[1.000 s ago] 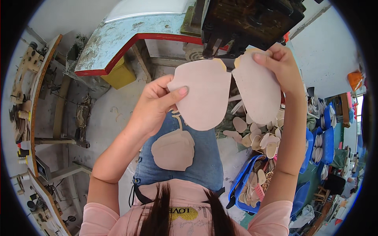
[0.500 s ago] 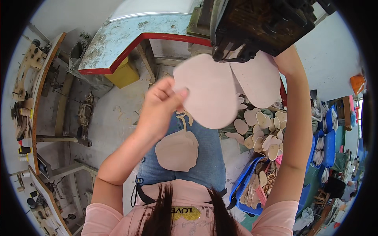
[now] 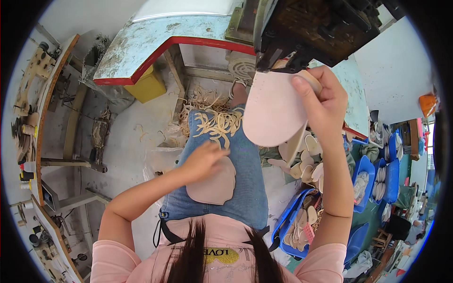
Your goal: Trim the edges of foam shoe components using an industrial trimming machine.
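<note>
My right hand (image 3: 325,96) grips a flat, pale pink sole-shaped piece (image 3: 273,106), thumb on its face and fingers behind. The piece hangs just under the black metal head of a machine (image 3: 314,35); the edge of another pale piece (image 3: 298,141) shows behind it. Over my lap, my left hand (image 3: 205,162) is blurred, its fingers at the upper edge of some flat pinkish pieces (image 3: 214,186) lying on my jeans. Whether it holds one cannot be made out. Curled pale trimmings (image 3: 219,123) lie across my knees.
A worn light-blue table (image 3: 155,45) with a red edge stands ahead. On the right, a blue basket (image 3: 283,233) holds cut pieces, with more pieces (image 3: 306,160) heaped beside it. A yellow bin (image 3: 147,86) sits under the table, and a trimmings heap (image 3: 203,101) lies on the floor.
My left hand has let go of the piece near the machine and dropped to my lap. My right hand has come into view from behind the machine head, gripping a piece. My knees show more trimmings.
</note>
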Demonstrator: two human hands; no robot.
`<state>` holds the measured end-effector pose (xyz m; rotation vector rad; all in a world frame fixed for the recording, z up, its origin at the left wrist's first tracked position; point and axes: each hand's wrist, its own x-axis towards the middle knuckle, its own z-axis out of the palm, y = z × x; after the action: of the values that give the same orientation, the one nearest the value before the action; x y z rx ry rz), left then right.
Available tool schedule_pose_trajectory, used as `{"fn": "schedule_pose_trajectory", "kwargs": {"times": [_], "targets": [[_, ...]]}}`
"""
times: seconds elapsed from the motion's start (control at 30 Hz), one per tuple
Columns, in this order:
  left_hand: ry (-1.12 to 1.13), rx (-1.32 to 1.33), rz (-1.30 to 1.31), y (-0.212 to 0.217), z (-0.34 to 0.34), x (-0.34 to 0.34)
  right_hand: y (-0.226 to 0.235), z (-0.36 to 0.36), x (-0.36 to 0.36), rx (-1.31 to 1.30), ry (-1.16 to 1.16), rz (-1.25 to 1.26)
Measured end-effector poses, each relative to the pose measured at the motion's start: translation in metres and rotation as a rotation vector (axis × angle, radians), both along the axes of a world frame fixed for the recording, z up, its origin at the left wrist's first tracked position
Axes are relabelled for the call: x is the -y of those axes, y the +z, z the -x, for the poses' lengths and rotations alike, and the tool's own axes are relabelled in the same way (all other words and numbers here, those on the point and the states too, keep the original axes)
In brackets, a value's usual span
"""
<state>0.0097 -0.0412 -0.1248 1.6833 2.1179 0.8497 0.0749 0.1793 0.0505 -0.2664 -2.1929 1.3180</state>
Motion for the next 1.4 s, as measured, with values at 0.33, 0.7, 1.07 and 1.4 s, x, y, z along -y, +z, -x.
{"fn": "schedule_pose_trajectory", "kwargs": {"times": [0.33,0.7,1.07,1.4], "targets": [[0.150,0.833,-0.242,0.155,0.052,-0.066,-0.032,-0.002,0.016,0.023,0.005,0.058],[0.213,1.281,-0.336,0.154,0.041,-0.053,-0.030,-0.046,-0.064,0.562,0.412,0.380],[0.306,1.278,-0.464,0.128,0.027,-0.035,0.040,-0.002,-0.060,0.339,0.124,0.035],[0.169,1.522,-0.489,0.119,0.004,-0.040,0.019,0.037,-0.129,0.122,0.040,-0.168]]}}
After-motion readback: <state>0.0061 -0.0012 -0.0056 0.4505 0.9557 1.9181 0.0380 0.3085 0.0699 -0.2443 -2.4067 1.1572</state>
